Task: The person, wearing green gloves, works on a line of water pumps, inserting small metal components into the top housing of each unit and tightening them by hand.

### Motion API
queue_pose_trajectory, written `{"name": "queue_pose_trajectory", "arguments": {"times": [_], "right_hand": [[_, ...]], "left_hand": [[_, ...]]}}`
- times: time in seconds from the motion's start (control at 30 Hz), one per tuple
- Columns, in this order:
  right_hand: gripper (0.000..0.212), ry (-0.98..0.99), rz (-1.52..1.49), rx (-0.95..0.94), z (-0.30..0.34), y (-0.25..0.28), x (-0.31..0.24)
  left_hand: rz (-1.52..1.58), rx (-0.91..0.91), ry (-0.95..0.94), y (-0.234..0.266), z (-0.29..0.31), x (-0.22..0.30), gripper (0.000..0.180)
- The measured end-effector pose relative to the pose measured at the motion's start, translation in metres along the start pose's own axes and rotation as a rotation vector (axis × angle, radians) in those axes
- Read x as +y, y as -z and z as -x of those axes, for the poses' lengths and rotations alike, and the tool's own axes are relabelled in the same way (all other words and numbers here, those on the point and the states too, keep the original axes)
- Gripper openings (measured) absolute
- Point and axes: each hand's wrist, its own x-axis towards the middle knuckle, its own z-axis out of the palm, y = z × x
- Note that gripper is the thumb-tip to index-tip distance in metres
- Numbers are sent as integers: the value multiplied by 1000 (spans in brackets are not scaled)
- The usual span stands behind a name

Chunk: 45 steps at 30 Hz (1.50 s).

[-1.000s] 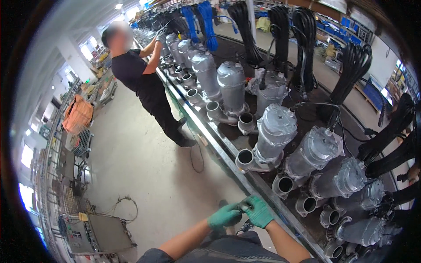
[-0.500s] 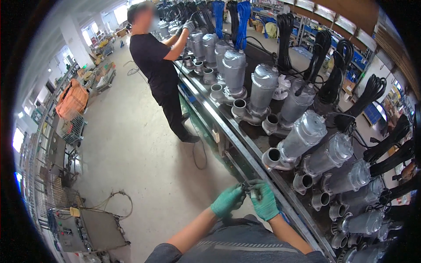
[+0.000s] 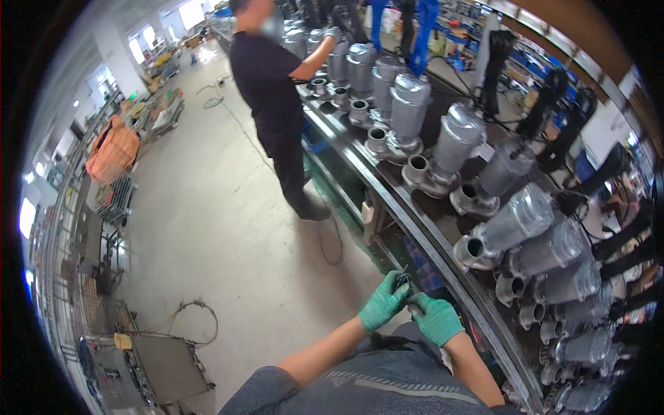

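Both my hands wear green gloves and meet in front of my body, beside the metal workbench (image 3: 443, 252). My left hand (image 3: 382, 306) is closed around a small dark object (image 3: 402, 280) with a thin tip sticking up; its kind is too small to tell. My right hand (image 3: 438, 320) is closed just beside it, fingertips close to the object. Whether those fingers grip a part of it I cannot tell. To the right, on the bench, stand grey submersible pumps (image 3: 519, 216) wrapped in clear film, each with a round outlet (image 3: 472, 249) toward me.
A co-worker (image 3: 266, 97) in dark clothes stands farther along the bench, one gloved hand at a pump. Coiled black cables (image 3: 499, 59) and blue cables (image 3: 423, 34) rise behind the pumps. On the left are a control cabinet (image 3: 162, 366), an orange sack (image 3: 113, 149) and wire cages (image 3: 119, 197).
My view has turned, so the bench and co-worker sit farther right. My left hand has risen slightly with the dark object, and my right hand now sits lower beside it.
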Motion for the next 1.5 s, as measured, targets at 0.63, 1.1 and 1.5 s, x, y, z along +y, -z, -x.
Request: {"name": "queue_pose_trajectory", "arguments": {"times": [0.63,1.1,1.5], "right_hand": [[20,494,-341,-544,-226,-191,-165],[24,357,-589,-732,-423,-385,-419],[35,249,-582,-571,-644,-352,-595]], "left_hand": [[-117,1243,-129,232,52,47,21],[342,1222,-356,570,89,158,12],[777,844,-171,843,42,230,17]]}}
